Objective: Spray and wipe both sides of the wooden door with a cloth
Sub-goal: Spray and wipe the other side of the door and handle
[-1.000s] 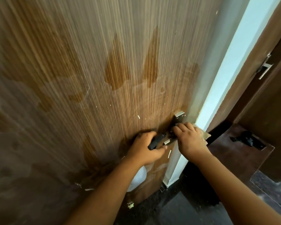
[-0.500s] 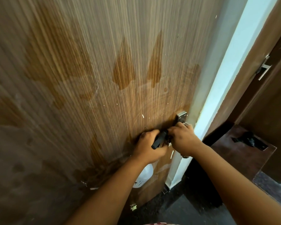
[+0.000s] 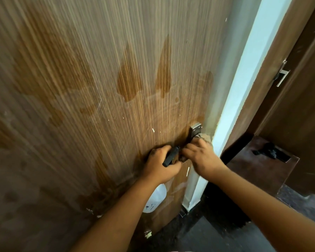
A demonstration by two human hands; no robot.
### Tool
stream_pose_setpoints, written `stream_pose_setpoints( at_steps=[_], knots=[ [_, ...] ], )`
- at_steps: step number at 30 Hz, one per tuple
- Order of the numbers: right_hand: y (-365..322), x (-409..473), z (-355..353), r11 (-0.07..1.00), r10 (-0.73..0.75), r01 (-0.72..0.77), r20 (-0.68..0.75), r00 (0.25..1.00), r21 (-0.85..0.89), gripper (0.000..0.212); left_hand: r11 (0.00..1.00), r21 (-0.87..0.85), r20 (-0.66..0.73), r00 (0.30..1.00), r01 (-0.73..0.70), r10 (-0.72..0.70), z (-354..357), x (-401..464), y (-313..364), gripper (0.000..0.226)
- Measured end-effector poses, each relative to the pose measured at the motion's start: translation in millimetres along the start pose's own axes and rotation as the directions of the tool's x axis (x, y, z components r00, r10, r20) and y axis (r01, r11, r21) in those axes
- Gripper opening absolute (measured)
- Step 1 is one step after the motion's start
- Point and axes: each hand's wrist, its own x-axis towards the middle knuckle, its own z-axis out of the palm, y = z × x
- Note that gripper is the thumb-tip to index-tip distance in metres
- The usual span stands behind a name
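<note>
Head view: right hand (image 3: 201, 157) now higher and tighter vs. a sec ago, fingers clenched on the cloth (image 3: 205, 138), pressing it round the metal handle plate (image 3: 195, 130) at the right edge of the wooden door (image 3: 98, 88). Left hand (image 3: 160, 165) grips the black lever (image 3: 171, 156), steadying it. Means hardware getting wiped; wet streaks above not yet rubbed. Most of cloth hidden under the hand. White bottle (image 3: 155, 199) behind left forearm, prob. the sprayer, half covered. Door's other side out of sight.
</note>
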Motion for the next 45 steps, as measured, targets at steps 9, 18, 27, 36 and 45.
stream_pose_setpoints(
  at_steps=[9,18,27,36,45],
  knots=[
    [-73,-16,41,0.969,0.239,-0.233,-0.069,0.969,0.082,0.062,0.999,-0.034,0.027,1.000,0.008,-0.007,-4,-2,-3,0.026],
    [-6,2,8,-0.121,0.954,-0.477,0.234,0.186,0.871,0.048,0.999,-0.048,0.003,1.000,0.018,-0.018,-10,-1,-16,0.023],
    [-42,44,-4,-0.770,0.535,-0.085,0.713,0.454,0.632,0.027,0.999,-0.052,-0.019,1.000,0.006,-0.006,-12,9,-18,0.011],
    [-29,41,-1,-0.761,0.551,-0.104,0.723,0.417,0.640,0.026,0.997,-0.075,-0.026,1.000,-0.018,0.016,-13,4,-22,0.019],
    [-54,45,-4,-0.824,0.275,-0.288,0.789,0.549,0.488,0.031,0.999,-0.047,-0.072,0.997,-0.027,0.024,-7,10,-23,0.028]
  ],
)
